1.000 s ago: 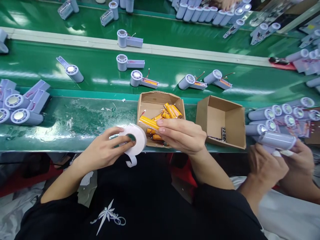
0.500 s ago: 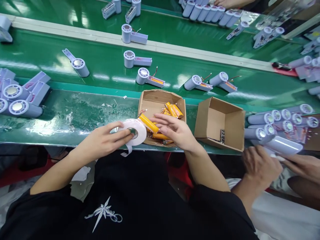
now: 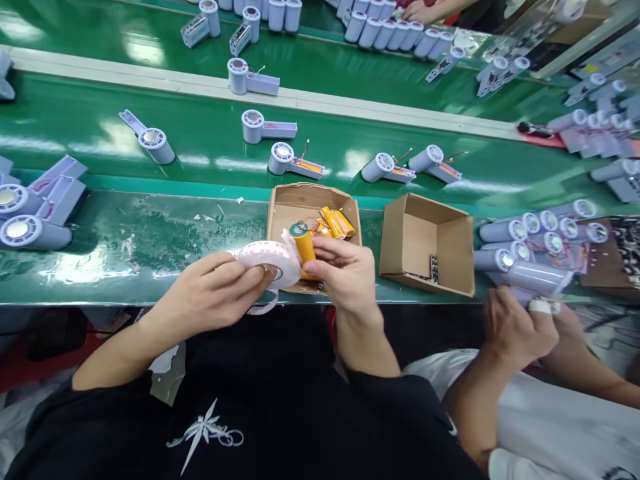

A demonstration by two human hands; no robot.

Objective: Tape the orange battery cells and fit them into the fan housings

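My left hand grips a roll of white tape, its fingers through the core; a loose tail of tape hangs below. In my right hand is an orange battery, tilted with its green ring end up and touching the edge of the roll. Both hands are over the near edge of a shallow cardboard box. Inside that box lie several more orange batteries with thin wires. Part of the held battery is hidden behind my right fingers.
Right of the box stands a second cardboard box with small black parts. Lilac fan bodies are spread over the green belt and piled at left. A co-worker's hands hold another fan body at the right.
The orange battery has turned more upright, its ringed end now facing up at the tape. My right fingers have closed round it. The roll has tilted, showing its printed outer side.
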